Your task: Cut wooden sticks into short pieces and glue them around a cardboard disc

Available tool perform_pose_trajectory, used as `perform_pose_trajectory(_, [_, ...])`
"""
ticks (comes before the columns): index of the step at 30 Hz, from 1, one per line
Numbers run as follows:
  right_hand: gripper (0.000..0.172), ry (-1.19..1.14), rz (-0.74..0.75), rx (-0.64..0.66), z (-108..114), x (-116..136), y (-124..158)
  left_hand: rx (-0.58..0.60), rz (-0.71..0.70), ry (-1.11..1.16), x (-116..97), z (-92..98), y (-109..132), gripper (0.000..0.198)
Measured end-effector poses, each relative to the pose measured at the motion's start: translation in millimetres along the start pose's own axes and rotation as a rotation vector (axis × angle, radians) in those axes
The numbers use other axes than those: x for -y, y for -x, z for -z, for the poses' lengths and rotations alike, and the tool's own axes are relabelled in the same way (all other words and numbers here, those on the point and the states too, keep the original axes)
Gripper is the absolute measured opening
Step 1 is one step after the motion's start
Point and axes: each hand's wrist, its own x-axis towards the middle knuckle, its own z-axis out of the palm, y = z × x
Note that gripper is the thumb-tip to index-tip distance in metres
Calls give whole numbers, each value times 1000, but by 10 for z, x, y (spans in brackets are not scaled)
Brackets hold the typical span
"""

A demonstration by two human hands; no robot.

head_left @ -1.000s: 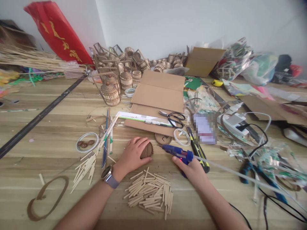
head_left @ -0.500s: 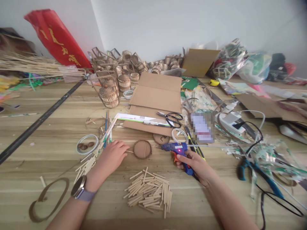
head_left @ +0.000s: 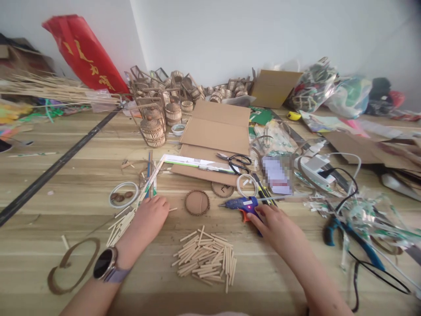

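Observation:
My left hand is closed, with its fingers bent downward. A short thin wooden stick pokes out from its fingertips, toward a round brown disc with a dark braided rim. My right hand rests loosely at the handle of a blue glue gun, thumb and fingers apart. The glue gun lies on its side, nozzle pointing left at the disc, orange trigger exposed and a small light glowing. A heap of short wooden sticks lies between my forearms.
Small woven baskets crowd the back. Cardboard, scissors and a phone lie ahead. Blue-handled pliers and black cables are at right. A tape ring and more sticks sit left.
My right hand has loosened its grip on the glue gun and shifted slightly right. My left hand has drawn back a little from the round disc with the stick.

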Motion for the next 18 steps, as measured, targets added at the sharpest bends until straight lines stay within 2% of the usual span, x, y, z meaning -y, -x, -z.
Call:
perform_pose_trajectory(3, [28,84,101,-93,54,158,45,-1,4,21,-15,18,-15,21])
perform_pose_trajectory(5, [25,57,212,-111,72,307,75,-13,4,53,-13,48,-30,18])
perform_pose_trajectory(7, [19,-111,311,-42,52,473,92,-33,0,90,-31,102,-43,15])
perform_pose_trajectory(10, [16,-413,385,147,-41,704,60,-112,-12,215,-151,205,-73,9])
perform_pose_trajectory(12, [20,-497,398,216,-113,819,-8,-253,-13,498,-290,266,-116,7])
perform_pose_trajectory(15, [17,-562,399,252,-170,905,-146,-328,-62,734,-502,317,-221,10])
perform_pose_trajectory(18, [11,-562,398,238,-143,898,-267,-333,-71,816,-611,313,-347,9])
